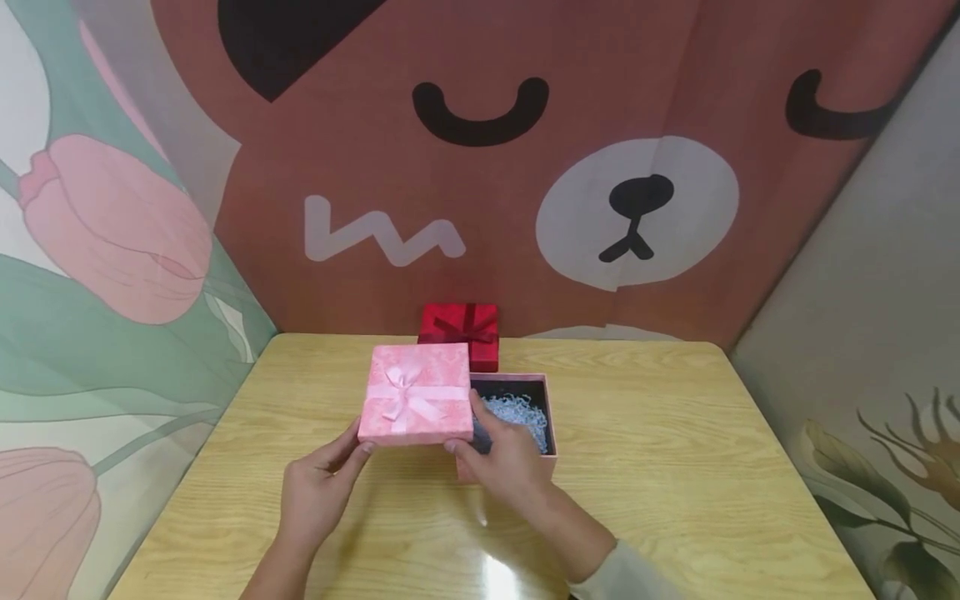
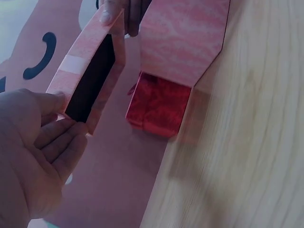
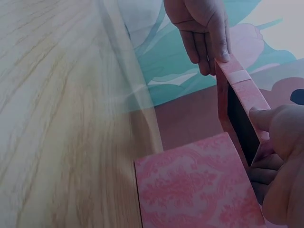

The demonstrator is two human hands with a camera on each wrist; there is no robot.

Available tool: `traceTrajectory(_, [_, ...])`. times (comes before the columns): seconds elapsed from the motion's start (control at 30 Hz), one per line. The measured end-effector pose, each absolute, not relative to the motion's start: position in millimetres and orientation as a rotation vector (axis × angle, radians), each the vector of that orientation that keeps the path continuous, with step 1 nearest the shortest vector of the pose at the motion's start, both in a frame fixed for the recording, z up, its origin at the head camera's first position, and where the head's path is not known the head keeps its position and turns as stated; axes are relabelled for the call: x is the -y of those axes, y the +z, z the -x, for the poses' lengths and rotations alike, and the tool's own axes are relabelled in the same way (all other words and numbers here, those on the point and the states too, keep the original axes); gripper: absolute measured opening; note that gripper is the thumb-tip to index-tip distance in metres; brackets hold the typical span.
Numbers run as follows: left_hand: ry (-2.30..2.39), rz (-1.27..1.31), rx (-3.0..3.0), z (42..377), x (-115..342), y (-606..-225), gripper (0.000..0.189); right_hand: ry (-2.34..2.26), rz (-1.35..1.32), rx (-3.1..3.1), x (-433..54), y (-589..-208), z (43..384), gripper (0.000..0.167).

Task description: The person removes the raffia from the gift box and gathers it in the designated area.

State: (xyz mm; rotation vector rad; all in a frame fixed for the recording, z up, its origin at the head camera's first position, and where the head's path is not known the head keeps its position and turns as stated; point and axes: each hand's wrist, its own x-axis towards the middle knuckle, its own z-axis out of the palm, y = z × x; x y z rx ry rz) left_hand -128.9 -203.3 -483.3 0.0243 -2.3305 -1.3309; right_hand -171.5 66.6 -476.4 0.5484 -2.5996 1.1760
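Both hands hold a pink box lid [image 1: 416,375] with a pale ribbon bow, raised above the table. My left hand [image 1: 317,492] pinches its near left corner between thumb and fingers. At the near right corner my right hand [image 1: 506,458] grips it, thumb on the front side. The lid's dark inside [image 2: 92,85] shows in the left wrist view. Just right of the lid stands the pink box base [image 1: 552,417], uncovered, with pale blue shredded paper [image 1: 521,410] inside. The right hand and the lid cover part of this base in the head view.
Behind the pink box sits a red gift box [image 1: 483,333] with a dark red ribbon bow, near the table's back edge. The wooden table [image 1: 660,467] meets a wall covering [image 1: 495,183] with a bear's face at the back. Printed flower coverings flank both sides.
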Motion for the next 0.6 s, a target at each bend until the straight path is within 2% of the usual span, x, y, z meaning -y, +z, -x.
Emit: traceTrajectory(0.6, [-1.375,-0.138,2.379,119,243,-479,0.035,1.292,-0.615,2.660,-31,-474,171,0.083])
